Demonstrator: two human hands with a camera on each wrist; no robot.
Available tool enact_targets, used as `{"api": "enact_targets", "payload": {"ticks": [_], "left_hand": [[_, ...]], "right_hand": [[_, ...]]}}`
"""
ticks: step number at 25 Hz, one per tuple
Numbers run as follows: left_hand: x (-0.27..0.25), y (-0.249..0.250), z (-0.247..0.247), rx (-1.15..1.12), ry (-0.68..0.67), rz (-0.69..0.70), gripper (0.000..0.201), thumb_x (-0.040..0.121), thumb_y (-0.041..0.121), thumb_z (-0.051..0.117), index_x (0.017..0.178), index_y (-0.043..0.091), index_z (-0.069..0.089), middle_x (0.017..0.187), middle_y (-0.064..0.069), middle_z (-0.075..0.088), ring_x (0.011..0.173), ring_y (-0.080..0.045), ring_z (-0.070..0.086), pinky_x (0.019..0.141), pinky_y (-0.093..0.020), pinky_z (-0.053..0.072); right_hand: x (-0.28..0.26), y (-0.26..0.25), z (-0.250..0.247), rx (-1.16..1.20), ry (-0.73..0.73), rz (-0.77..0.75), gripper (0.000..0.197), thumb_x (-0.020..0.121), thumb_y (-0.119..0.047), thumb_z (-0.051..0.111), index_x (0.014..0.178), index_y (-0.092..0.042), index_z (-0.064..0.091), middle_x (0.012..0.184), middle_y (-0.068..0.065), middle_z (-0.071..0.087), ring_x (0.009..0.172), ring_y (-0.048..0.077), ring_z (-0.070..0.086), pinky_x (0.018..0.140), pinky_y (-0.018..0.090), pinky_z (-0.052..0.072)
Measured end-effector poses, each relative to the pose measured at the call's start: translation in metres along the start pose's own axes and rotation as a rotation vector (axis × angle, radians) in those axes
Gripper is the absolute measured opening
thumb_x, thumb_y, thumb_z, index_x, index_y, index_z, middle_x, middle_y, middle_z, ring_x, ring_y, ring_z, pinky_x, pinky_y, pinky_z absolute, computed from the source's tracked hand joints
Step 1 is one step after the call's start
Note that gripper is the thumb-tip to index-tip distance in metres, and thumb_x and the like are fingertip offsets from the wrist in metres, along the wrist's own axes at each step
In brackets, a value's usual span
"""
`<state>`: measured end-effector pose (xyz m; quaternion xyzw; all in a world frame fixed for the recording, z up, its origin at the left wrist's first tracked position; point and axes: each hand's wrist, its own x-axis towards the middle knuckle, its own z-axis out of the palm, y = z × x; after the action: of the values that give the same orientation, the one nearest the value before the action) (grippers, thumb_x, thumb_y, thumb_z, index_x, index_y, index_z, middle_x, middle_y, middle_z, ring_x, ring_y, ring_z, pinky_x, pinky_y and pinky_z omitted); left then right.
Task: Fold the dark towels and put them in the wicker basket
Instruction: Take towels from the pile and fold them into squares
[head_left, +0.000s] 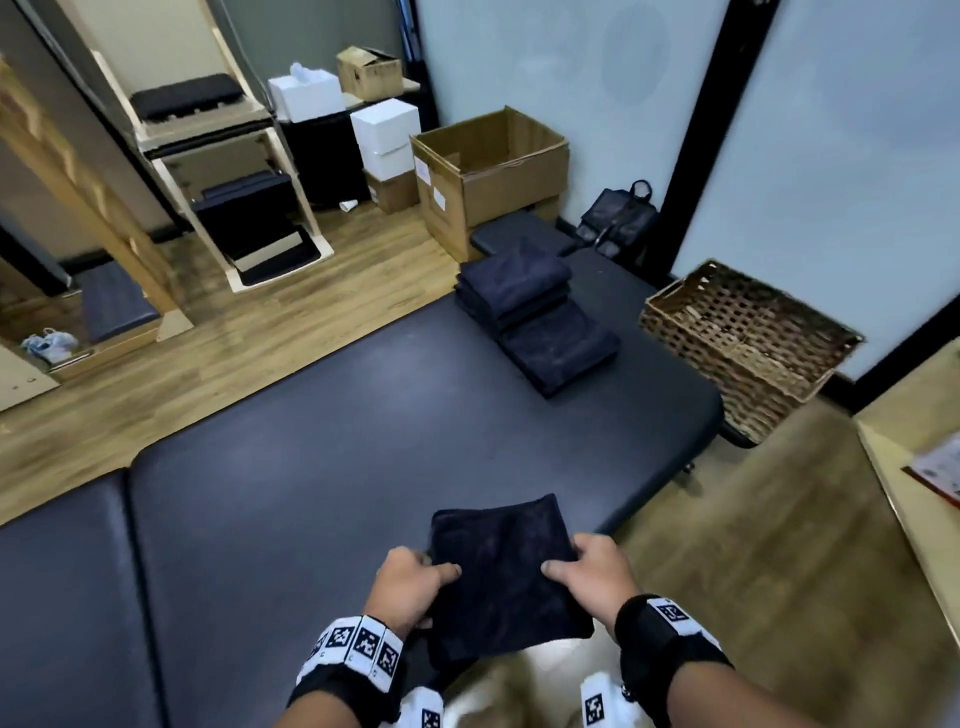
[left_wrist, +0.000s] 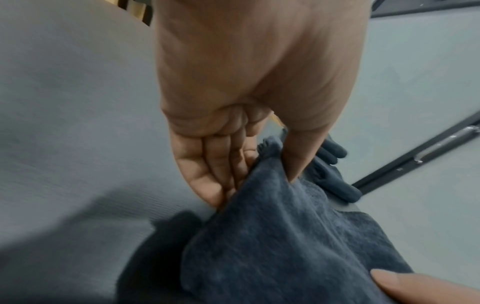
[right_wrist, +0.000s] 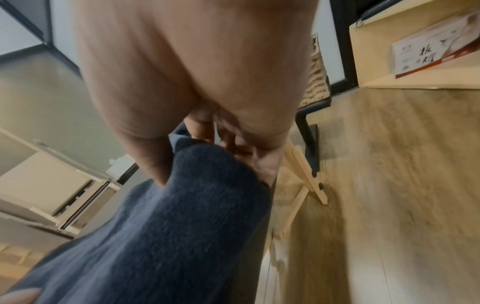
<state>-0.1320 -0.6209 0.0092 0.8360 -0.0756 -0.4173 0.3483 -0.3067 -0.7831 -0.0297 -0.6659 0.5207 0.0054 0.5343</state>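
Both hands' grip (head_left: 410, 582) (head_left: 597, 569) pinching folded dark towel (head_left: 506, 577); wicker basket (head_left: 748, 343) apparently towel-free beyond.

Between our hands and the wicker basket (head_left: 748, 343) at two o'clock, we see the counter (head_left: 337, 467) lying bare. A stack of folded dark towels (head_left: 535, 317) stands at one o'clock, just left of the basket. The basket's open mouth faces us. At three o'clock a wooden shelf (head_left: 904, 467) flanks the floor gap.

Massage or therapy room: padded treatment table (head_left: 322, 426), stacked towels (head_left: 530, 306).
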Motion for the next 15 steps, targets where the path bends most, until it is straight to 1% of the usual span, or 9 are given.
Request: {"api": "enact_targets", "payload": {"ticks": [2,4,7,9,11,12,14,15], "left_hand": [[-0.003,0.029,0.030,-0.023,-0.035,0.027,0.035,0.082,0.015,0.077,0.068,0.012,0.045,0.062,-0.007,0.051,0.049,-0.020,0.054,0.039,-0.025,0.044],[0.002,0.053,0.055,-0.029,-0.069,0.056,0.039,0.084,0.014,0.076,0.068,0.014,0.040,0.060,-0.005,0.047,0.048,-0.017,0.051,0.041,-0.025,0.044],[0.020,0.081,0.083,-0.053,-0.068,0.075,0.046,0.084,0.013,0.077,0.068,0.017,0.034,0.055,-0.001,0.041,0.045,-0.016,0.045,0.042,-0.026,0.043],[0.036,0.098,0.095,-0.050,-0.069,0.076,0.046,0.083,0.013,0.077,0.068,0.018,0.034,0.056,-0.003,0.042,0.045,-0.017,0.045,0.043,-0.028,0.043],[0.057,0.116,0.108,-0.037,-0.076,0.088,0.043,0.081,0.014,0.077,0.069,0.017,0.036,0.058,-0.006,0.045,0.046,-0.019,0.047,0.044,-0.030,0.046],[0.068,0.127,0.113,-0.039,-0.086,0.097,0.042,0.080,0.015,0.077,0.069,0.017,0.036,0.057,-0.006,0.045,0.045,-0.020,0.048,0.043,-0.030,0.046],[0.089,0.150,0.121,-0.053,-0.094,0.107,0.041,0.079,0.014,0.077,0.069,0.016,0.037,0.054,-0.005,0.044,0.042,-0.019,0.046,0.041,-0.028,0.043],[0.099,0.161,0.126,-0.065,-0.093,0.113,0.042,0.078,0.013,0.077,0.068,0.016,0.037,0.053,-0.004,0.043,0.040,-0.018,0.045,0.040,-0.027,0.041]], "right_hand": [[0.010,0.003,-0.042,-0.003,0.040,-0.010,0.013,0.067,-0.026,0.077,0.071,-0.016,0.069,0.068,-0.005,0.073,0.071,0.013,0.070,0.067,0.031,0.056],[0.023,0.007,-0.074,-0.001,0.061,-0.015,0.010,0.070,-0.024,0.075,0.072,-0.016,0.070,0.070,-0.004,0.074,0.071,0.014,0.071,0.069,0.032,0.057],[0.047,0.009,-0.106,-0.039,0.081,-0.042,0.006,0.074,-0.022,0.073,0.075,-0.017,0.070,0.074,-0.005,0.074,0.073,0.013,0.071,0.071,0.030,0.056],[0.063,0.006,-0.121,-0.082,0.077,-0.075,0.005,0.077,-0.020,0.072,0.076,-0.019,0.067,0.075,-0.006,0.073,0.074,0.011,0.069,0.067,0.027,0.053],[0.083,0.000,-0.137,-0.144,0.076,-0.100,0.011,0.078,-0.022,0.073,0.076,-0.021,0.062,0.076,-0.007,0.070,0.075,0.012,0.067,0.063,0.023,0.049],[0.094,-0.004,-0.145,-0.176,0.081,-0.111,0.013,0.078,-0.024,0.073,0.077,-0.023,0.060,0.078,-0.007,0.070,0.076,0.014,0.067,0.064,0.024,0.050],[0.115,-0.015,-0.163,-0.229,0.096,-0.110,0.016,0.075,-0.030,0.072,0.081,-0.024,0.059,0.083,-0.005,0.072,0.083,0.017,0.069,0.074,0.028,0.054],[0.124,-0.023,-0.174,-0.260,0.094,-0.108,0.017,0.074,-0.032,0.072,0.084,-0.025,0.060,0.086,-0.005,0.073,0.086,0.018,0.069,0.077,0.028,0.053]]}}
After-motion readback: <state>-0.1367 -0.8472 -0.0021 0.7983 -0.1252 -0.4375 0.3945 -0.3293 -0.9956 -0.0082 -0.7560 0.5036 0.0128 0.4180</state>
